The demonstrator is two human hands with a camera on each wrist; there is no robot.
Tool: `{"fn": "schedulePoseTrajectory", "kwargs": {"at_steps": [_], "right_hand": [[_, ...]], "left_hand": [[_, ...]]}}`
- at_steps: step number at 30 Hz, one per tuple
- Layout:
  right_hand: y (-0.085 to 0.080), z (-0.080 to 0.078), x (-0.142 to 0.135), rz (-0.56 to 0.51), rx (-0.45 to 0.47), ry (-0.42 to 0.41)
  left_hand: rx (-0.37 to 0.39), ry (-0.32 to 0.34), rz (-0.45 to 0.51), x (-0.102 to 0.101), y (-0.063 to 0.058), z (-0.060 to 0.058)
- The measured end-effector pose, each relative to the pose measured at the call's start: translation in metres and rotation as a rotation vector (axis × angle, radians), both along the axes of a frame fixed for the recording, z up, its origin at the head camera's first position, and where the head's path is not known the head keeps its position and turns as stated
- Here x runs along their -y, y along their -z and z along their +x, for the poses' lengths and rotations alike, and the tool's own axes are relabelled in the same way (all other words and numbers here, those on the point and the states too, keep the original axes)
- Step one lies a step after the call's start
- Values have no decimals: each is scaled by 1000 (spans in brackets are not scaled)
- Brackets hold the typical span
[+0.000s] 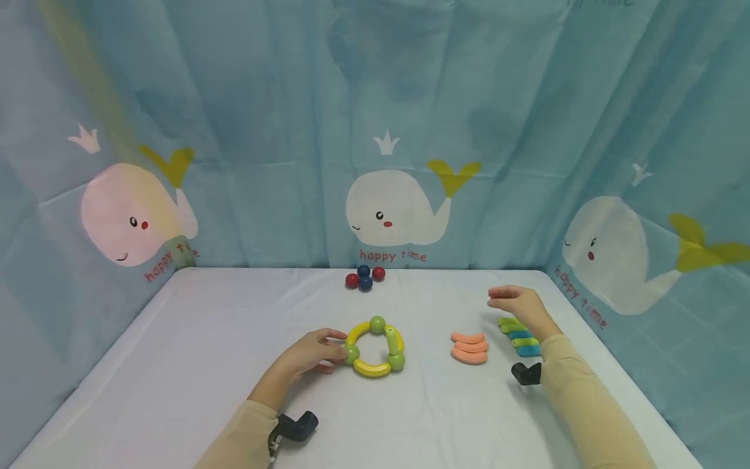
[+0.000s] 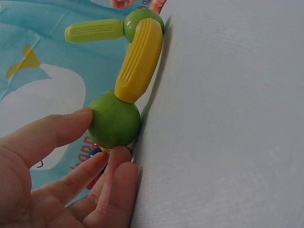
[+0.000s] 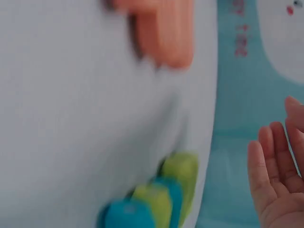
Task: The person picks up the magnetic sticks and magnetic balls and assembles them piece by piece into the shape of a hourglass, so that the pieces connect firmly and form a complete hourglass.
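Note:
On the white table lies a ring of curved yellow bars (image 1: 372, 370) joined by green balls (image 1: 377, 324). From the right-hand ball a light-green rod (image 1: 391, 341) stands up. My left hand (image 1: 313, 352) pinches the ring's left green ball (image 2: 114, 118), thumb on one side and fingers on the other. My right hand (image 1: 524, 307) hovers with its fingers extended, holding nothing, above and beside a row of green and blue rods (image 1: 520, 337). In the right wrist view these rods are blurred, with the right hand (image 3: 280, 180) off to their right.
Several orange curved bars (image 1: 469, 348) lie between the ring and the green and blue rods. Red and dark-blue balls (image 1: 365, 283) sit together at the table's far edge. A whale-print curtain (image 1: 263, 143) encloses the back and sides.

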State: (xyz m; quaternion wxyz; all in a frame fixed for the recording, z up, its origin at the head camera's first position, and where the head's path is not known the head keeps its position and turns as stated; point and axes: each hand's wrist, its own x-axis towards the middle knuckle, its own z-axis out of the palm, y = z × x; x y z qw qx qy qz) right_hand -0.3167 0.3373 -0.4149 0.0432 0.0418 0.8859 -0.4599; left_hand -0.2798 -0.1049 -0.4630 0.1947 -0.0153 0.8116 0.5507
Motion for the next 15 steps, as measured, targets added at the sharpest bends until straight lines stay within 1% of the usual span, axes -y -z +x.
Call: {"fn": "schedulePoseTrajectory", "kwargs": {"at_steps": [6,11,15], "right_hand": [[12,-1,-31,40,91,75],[25,-3,-45,58,153,126],[33,-7,-53,52,217,175]], "left_hand": [[2,0,-12,-1,0,2],[-4,-9,-27,-3,-2,4],[-3,-15,-33,-3,-5,4]]}}
